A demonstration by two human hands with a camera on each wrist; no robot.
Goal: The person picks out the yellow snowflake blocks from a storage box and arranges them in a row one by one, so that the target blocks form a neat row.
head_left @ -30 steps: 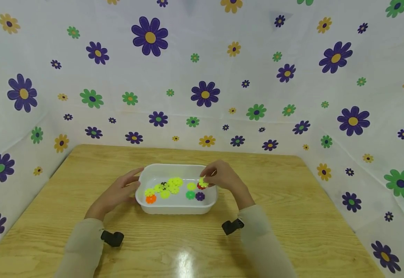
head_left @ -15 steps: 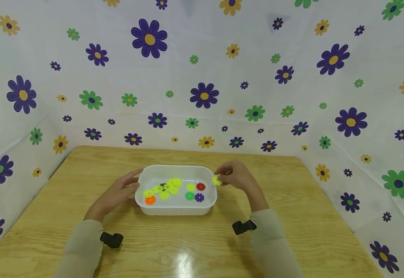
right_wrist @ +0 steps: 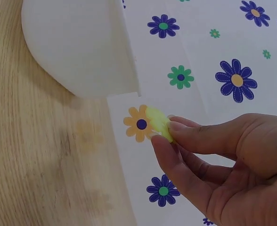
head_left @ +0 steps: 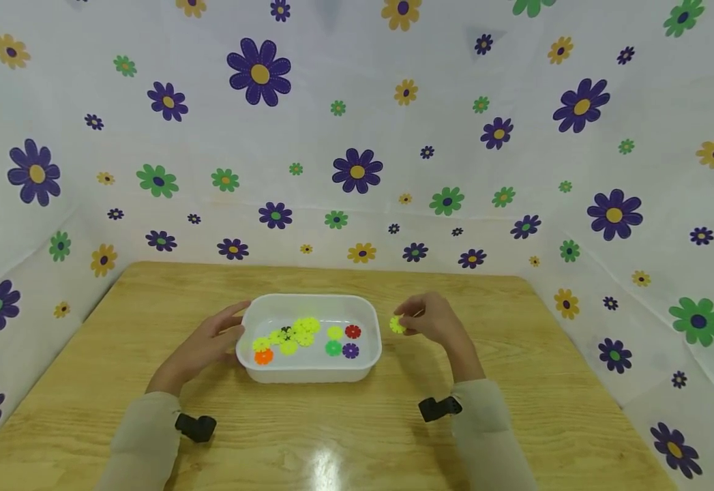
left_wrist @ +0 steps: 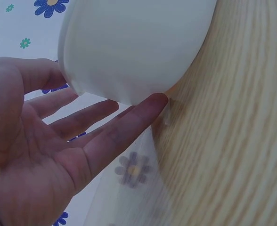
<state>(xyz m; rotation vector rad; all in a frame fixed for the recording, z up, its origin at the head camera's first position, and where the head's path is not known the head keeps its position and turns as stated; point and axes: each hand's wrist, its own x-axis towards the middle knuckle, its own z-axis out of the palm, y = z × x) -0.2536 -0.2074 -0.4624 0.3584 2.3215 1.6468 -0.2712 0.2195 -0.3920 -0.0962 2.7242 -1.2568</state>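
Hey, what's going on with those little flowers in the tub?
A person's right hand pinches a yellow flower piece outside the white tub, off its right end. The left hand rests against the tub's left end. Inside lie more yellow pieces, plus an orange piece, a green piece, a purple piece and a red piece.

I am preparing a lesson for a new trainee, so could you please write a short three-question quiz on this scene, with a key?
1. What colour is the piece pinched in the right grip?
2. True or false: the orange piece lies at the end of the white tray nearer the right grip.
3. Fill in: just beyond the purple piece, as the wearer sees it, lies the ____ piece.

Key: 1. Yellow. 2. False; it lies nearer the left grip. 3. Red.
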